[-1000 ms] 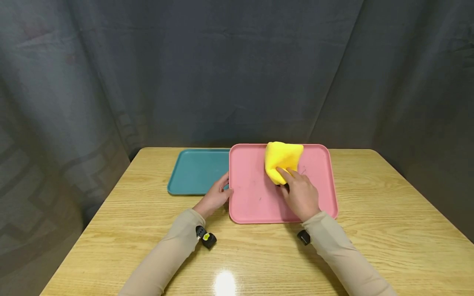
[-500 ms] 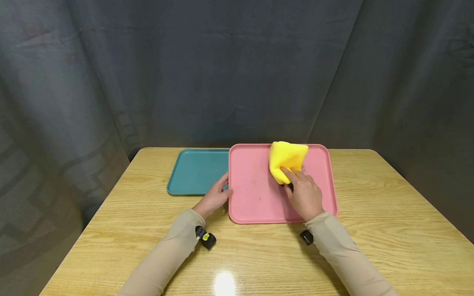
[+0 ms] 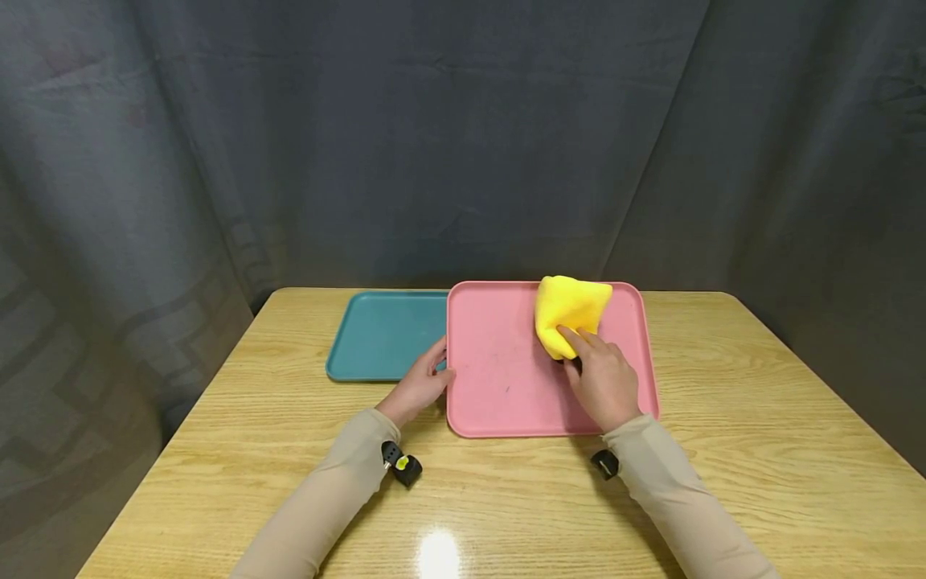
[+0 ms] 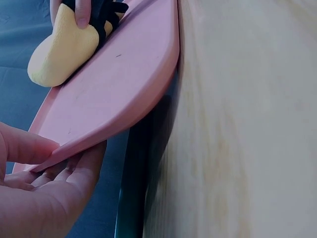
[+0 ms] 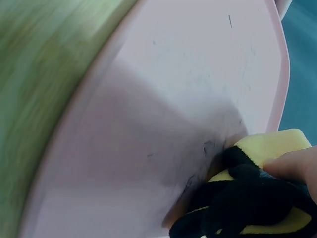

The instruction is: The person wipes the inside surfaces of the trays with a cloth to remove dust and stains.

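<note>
A pink tray (image 3: 481, 402) with a raised rim lies partly over a teal tray. At its left rim, my left hand (image 3: 423, 388) pinches the edge; in the left wrist view the thumb (image 4: 37, 148) is on top and the fingers are underneath. My right hand (image 3: 608, 384) grips a soft yellow-and-black plush toy (image 3: 570, 304) against the far right part of the pink tray. Black stripes and stubby parts of the plush toy show in the right wrist view, beside small dark marks (image 5: 209, 147) on the pink surface.
The teal tray (image 3: 387, 334) sits on the wooden table (image 3: 239, 450), its right side hidden by the pink tray. A dark grey curtain (image 3: 463, 145) hangs behind the table and along both sides. Each wrist wears a small black camera.
My right hand has slid the plush toy to the right across the pink tray, toward its right rim. The left hand and the trays have stayed almost where they were.
</note>
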Demonstrator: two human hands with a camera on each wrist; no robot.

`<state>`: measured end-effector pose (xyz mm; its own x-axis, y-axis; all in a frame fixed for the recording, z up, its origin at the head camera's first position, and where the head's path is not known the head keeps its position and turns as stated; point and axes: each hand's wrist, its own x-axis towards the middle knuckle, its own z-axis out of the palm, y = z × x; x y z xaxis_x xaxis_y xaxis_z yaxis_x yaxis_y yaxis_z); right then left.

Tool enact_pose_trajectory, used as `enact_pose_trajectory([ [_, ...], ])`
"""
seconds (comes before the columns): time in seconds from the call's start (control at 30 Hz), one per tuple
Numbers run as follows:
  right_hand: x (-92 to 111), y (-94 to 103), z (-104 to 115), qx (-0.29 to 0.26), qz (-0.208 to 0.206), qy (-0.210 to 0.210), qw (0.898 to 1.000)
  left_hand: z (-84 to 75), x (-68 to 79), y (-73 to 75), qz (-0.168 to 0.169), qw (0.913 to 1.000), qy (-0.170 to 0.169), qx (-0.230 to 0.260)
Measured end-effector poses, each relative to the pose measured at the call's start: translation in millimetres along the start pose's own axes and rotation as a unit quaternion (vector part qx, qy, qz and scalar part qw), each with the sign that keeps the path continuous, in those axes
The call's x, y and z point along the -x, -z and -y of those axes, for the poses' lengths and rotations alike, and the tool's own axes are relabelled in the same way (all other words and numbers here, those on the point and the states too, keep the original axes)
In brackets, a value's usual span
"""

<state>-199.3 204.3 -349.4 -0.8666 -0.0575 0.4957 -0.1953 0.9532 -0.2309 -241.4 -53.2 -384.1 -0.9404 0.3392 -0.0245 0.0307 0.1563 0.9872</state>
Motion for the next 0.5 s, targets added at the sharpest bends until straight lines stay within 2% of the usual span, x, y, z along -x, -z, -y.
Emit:
enact_pose_trajectory([
  [0.5,-1.0,2.0,-9.9,-0.002,0.004,-0.014,1.000,-0.6,0.7,-1.0,-0.004,1.0000,0.002,-0.006],
])
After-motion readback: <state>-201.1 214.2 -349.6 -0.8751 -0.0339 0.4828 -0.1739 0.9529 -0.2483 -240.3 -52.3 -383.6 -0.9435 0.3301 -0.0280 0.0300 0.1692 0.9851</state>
